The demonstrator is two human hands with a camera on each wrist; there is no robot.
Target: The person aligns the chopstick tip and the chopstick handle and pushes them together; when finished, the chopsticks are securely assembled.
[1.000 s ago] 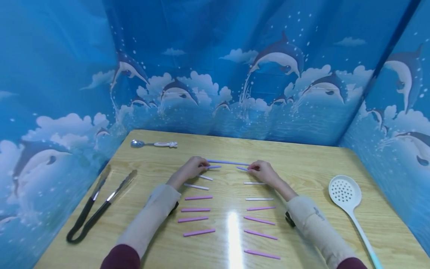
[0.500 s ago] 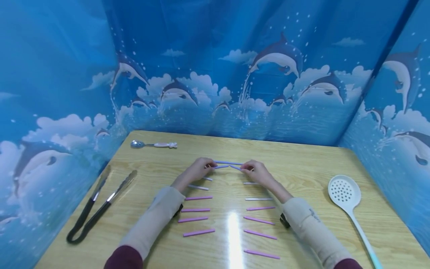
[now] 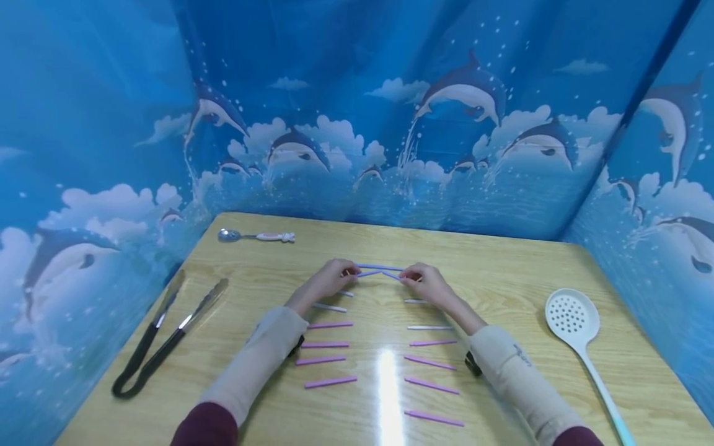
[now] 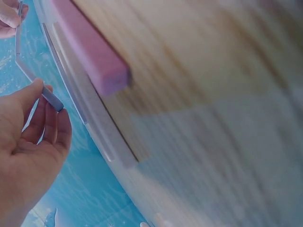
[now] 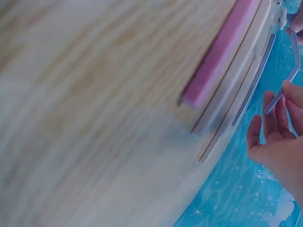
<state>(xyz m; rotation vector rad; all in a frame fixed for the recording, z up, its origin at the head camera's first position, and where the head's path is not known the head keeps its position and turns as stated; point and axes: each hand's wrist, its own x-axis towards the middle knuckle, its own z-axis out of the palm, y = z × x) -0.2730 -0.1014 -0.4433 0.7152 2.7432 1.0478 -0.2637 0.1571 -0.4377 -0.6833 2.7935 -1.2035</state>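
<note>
My left hand (image 3: 334,275) pinches a short blue-purple stick (image 3: 368,273) between thumb and fingers. From the other side my right hand (image 3: 426,282) pinches a second blue-purple stick (image 3: 392,275). Their inner ends meet at a shallow peak. In the left wrist view the near stick (image 4: 52,99) is square-edged and held near its end, thumb on one side of it. The right wrist view has the other stick (image 5: 275,101) between thumb and fingertips. A longer blue-purple stick (image 3: 382,267) lies just behind the pair, its ends hidden by the hands.
Pink and pale sticks lie in a left column (image 3: 325,360) and a right column (image 3: 431,366) on the wooden table (image 3: 474,254). Black-handled tongs (image 3: 150,350) lie at left, a spoon (image 3: 256,236) at back left, a white skimmer (image 3: 574,316) at right. A dolphin-print curtain (image 3: 357,93) surrounds the table.
Both hands have moved inward with their sticks, which were apart a second ago and now meet at the ends. Over the last half second the hands have stayed nearly still.
</note>
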